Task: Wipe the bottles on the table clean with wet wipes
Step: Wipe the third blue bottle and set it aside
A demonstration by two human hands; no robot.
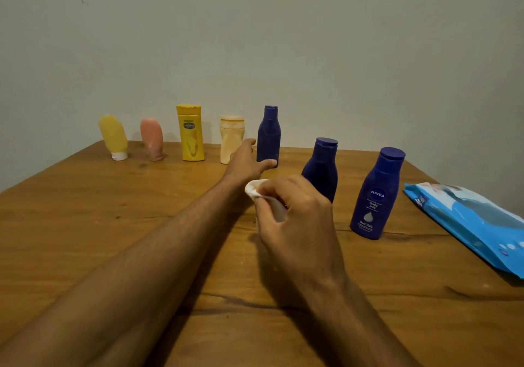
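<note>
Thumb and fingertips of the right hand [297,219] pinch a white wipe [255,190], bunched up, over the middle of the table [99,239]. Left hand [245,162] is stretched out past it, fingers straight, thumb spread wide, holding nothing. It sits btwn the cream bottle [231,137] and the back blue bottle [268,134], thumb tip by the blue one's base. Can't tell if it touches either.

Two more stand to the right, closer in: the middle blue bottle [321,168], partly behind the right hand, and the labelled blue bottle [375,196], label facing out. All 3 blue ones upright, caps on.

Left of the cream bottle, along the wall [283,40]: yellow bottle [191,134] upright, then pink tube [153,140] and yellow tube [113,137], both standing cap-down.

Blue pack of wipes [467,222] lies flat at the table's right edge, well apart from both hands.
</note>
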